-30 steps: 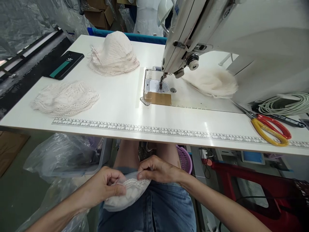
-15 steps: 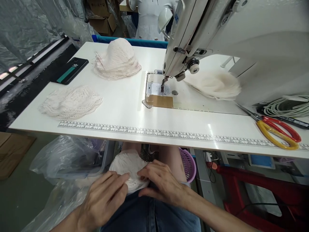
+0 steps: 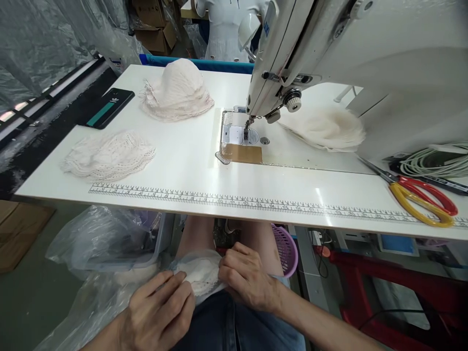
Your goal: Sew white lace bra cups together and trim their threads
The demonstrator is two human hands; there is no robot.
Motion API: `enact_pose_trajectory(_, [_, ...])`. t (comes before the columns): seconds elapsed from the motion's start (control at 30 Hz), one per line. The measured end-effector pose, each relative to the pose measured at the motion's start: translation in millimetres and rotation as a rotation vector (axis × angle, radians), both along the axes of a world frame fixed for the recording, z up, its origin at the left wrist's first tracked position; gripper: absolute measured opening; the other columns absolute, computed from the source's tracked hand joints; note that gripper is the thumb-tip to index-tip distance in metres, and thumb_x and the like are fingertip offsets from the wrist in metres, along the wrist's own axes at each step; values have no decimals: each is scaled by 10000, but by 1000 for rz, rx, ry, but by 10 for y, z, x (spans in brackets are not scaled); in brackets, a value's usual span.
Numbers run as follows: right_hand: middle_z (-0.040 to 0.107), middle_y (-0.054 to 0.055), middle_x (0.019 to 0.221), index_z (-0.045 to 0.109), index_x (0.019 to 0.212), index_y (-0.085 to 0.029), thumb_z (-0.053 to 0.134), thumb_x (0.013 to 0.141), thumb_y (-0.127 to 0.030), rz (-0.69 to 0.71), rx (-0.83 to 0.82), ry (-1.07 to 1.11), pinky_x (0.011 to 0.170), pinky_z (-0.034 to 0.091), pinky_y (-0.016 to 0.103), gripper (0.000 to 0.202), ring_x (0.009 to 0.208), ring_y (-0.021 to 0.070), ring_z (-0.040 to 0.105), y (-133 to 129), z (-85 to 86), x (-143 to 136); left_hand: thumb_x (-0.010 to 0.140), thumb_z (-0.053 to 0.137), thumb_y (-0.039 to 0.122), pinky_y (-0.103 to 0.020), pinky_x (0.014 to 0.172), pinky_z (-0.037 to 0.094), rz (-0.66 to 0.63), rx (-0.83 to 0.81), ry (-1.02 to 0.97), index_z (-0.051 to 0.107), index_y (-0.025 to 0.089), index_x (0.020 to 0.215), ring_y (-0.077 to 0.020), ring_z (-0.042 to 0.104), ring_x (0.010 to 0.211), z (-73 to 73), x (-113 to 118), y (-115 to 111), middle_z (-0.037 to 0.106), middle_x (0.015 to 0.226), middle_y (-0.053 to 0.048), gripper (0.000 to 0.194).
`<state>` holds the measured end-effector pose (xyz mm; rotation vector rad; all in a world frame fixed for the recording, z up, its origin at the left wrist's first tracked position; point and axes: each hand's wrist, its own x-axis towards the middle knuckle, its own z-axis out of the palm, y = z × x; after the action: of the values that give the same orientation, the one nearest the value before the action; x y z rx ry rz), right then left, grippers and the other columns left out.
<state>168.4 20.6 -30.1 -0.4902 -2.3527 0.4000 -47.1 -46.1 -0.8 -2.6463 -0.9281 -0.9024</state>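
Left hand (image 3: pixel 161 304): fingers pinched closed on the left side of a white lace piece (image 3: pixel 201 277); right hand (image 3: pixel 250 278): fingers curled, gripping its right end. Half a second ago both lay looser, with more plain cloth showing; now lace trim and a sheer layer show, so the piece looks turned and regripped. It sits above the lap (image 3: pixel 252 317), beyond the counter's (image 3: pixel 175 161) front edge; lace stack (image 3: pixel 109 156) near the front-left corner.

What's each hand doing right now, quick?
Left hand: closed, fingertips pinching the left side of a white, rounded piece of sheer, lacy fabric.
Right hand: closed, gripping the same piece's right side.
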Motion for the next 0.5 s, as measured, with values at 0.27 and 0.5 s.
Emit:
enact_pose_trajectory(0.27, [535, 9, 656, 461, 842, -163, 309, 904, -73, 35, -26, -20, 580, 296, 287, 187, 574, 129, 418, 20, -3, -4, 867, 497, 38, -342, 744, 515, 14, 10, 6, 674, 123, 783, -197, 659, 815, 0, -39, 8, 669, 811, -62, 214])
enact_pose_trajectory(0.5, [552, 3, 663, 535, 871, -172, 344, 953, -160, 35, -154, -13, 570, 311, 275, 209, 562, 114, 438, 29, -7, 7, 889, 486, 78, -252, 732, 497, 194, -557, -229, 637, 151, 1015, -163, 654, 819, 16, -36, 42, 698, 917, -69, 209])
